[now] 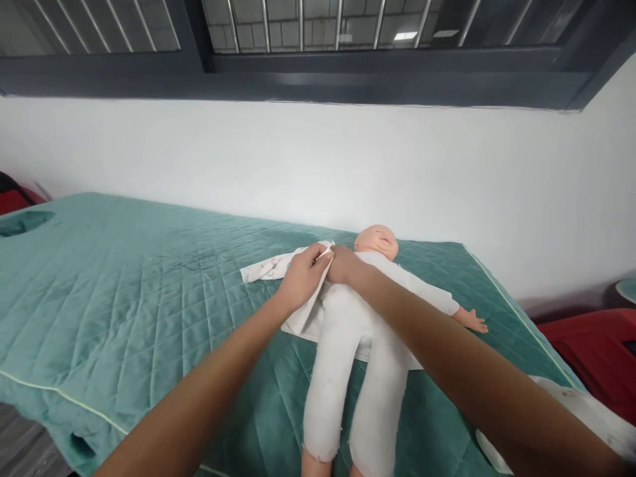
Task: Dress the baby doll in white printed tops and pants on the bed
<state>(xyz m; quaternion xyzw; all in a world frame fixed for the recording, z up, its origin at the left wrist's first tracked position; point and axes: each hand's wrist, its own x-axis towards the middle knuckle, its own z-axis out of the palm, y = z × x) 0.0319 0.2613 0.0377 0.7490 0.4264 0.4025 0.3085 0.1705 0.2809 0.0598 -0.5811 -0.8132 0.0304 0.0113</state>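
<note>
A baby doll (342,334) with a soft white body lies on its back, head toward the wall. Under it is spread a white baby shirt (303,321); one printed sleeve (268,268) stretches out to the left. My left hand (305,275) pinches the raised edge of the shirt beside the doll's chest. Right against it, my right hand (344,264) is curled at the doll's shoulder on that side, its fingertips hidden behind the cloth, so what it grips does not show. The doll's arm there is out of sight; its other arm (470,319) reaches out to the right.
A green quilted cover (163,291) lies over the bed, which stands against a white wall (248,159) below a barred window (318,26). White cloth (581,404) lies at the lower right, near a red object (591,351) beyond the bed's edge.
</note>
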